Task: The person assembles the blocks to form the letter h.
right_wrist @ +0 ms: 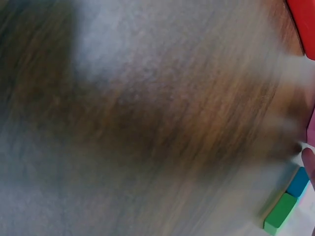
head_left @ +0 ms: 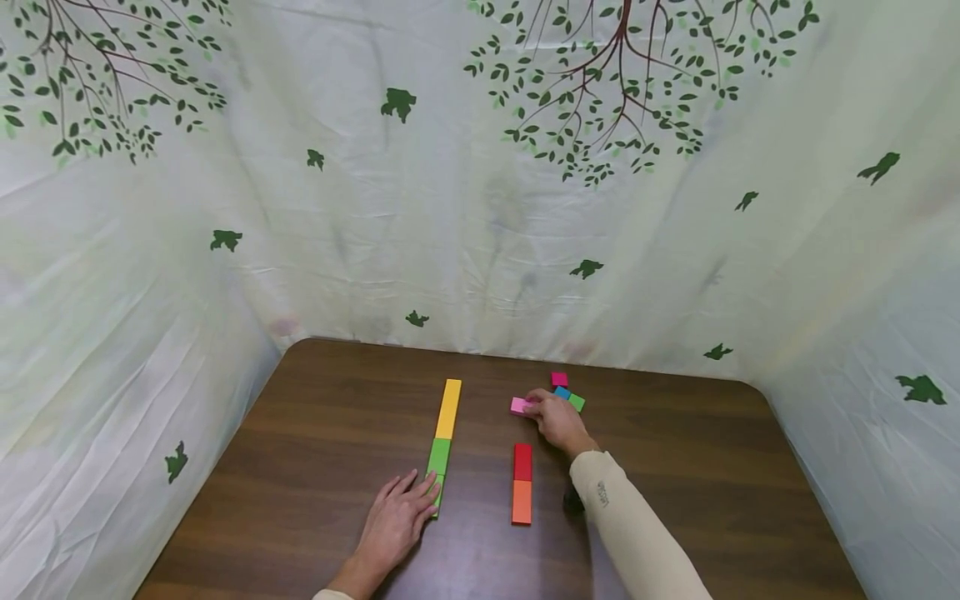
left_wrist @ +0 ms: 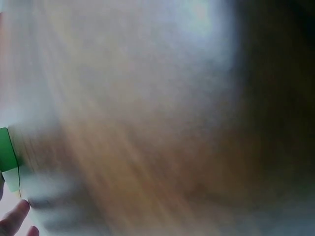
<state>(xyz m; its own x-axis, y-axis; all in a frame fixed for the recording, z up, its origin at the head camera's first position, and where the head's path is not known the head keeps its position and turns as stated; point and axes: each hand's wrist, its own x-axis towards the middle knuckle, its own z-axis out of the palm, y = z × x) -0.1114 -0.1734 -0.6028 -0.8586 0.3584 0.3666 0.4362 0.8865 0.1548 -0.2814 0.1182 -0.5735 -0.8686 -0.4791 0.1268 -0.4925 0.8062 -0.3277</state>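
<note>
My left hand (head_left: 399, 518) rests flat, its fairly straight fingertips on the nearer green block (head_left: 439, 487) of a column. Another green block (head_left: 438, 456) and a long yellow block (head_left: 448, 408) continue that column away from me. At the back, my right hand (head_left: 558, 422) pinches a pink block (head_left: 518, 406) between thumb and fingers. Just beyond that hand lie a magenta block (head_left: 559, 379), a blue block (head_left: 562, 392) and a small green block (head_left: 577, 402). The right wrist view shows the blue block (right_wrist: 298, 182) end to end with the small green block (right_wrist: 280, 211).
Between the arms, a red block (head_left: 522, 461) and an orange block (head_left: 522, 503) lie end to end on the brown wooden table (head_left: 322, 433). A dark object (head_left: 573, 502) sits partly hidden by the right sleeve. A leaf-printed white curtain (head_left: 465, 208) hangs behind the table.
</note>
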